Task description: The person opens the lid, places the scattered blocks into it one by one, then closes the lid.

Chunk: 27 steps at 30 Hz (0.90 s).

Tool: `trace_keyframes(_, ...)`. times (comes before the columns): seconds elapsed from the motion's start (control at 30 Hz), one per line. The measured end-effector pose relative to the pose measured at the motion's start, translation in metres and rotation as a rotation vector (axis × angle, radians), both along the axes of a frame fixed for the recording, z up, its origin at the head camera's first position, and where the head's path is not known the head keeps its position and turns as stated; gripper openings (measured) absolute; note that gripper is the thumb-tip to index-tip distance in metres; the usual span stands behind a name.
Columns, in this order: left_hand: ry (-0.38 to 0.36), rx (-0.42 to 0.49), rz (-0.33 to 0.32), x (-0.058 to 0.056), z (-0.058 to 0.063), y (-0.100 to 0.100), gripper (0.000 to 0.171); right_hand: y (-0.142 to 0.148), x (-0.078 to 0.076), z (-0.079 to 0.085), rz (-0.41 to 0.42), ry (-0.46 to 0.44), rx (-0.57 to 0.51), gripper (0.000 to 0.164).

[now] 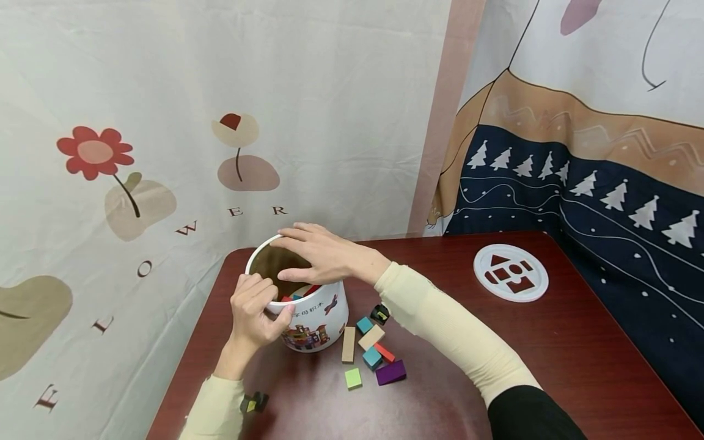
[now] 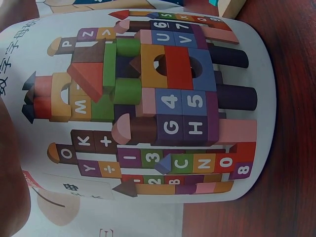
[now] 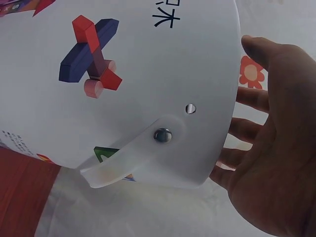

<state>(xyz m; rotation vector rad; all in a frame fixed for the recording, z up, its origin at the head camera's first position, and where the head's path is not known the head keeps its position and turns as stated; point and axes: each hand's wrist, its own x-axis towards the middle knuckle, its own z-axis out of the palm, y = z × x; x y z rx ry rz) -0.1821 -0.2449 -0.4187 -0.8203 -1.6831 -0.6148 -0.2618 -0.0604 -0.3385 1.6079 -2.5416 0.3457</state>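
A white bucket (image 1: 333,318) with printed block pictures stands tilted on the table, its mouth toward the upper left. My left hand (image 1: 254,308) grips the near left rim, fingers curled over the edge and thumb outside. Across the mouth lies my right hand (image 1: 321,253), fingers extended toward the far rim. A few coloured blocks (image 1: 312,289) show inside; the right hand hides part of the interior. In the left wrist view the bucket's printed wall (image 2: 266,98) fills most of the picture. The right wrist view has the right hand (image 3: 276,128) beside the rim, holding nothing visible.
Several loose blocks lie right of the bucket, among them a purple block (image 1: 391,372), a green block (image 1: 353,379) and a tan block (image 1: 348,345). A white lid with shaped holes (image 1: 496,293) rests at the back right of the table (image 1: 451,342). Printed cloth hangs behind.
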Motion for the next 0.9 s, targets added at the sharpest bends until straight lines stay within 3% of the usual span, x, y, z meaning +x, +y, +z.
trace_keyframes(0.37, 0.000, 0.003, -0.006, 0.000, 0.001, 0.000, 0.038, 0.022, 0.009, -0.006, -0.014, -0.009, -0.039, 0.071)
trace_keyframes(0.9, -0.002, 0.021, -0.010, 0.000, 0.000, 0.000, 0.038, 0.108, 0.038, -0.042, -0.025, -0.027, -0.177, 0.071)
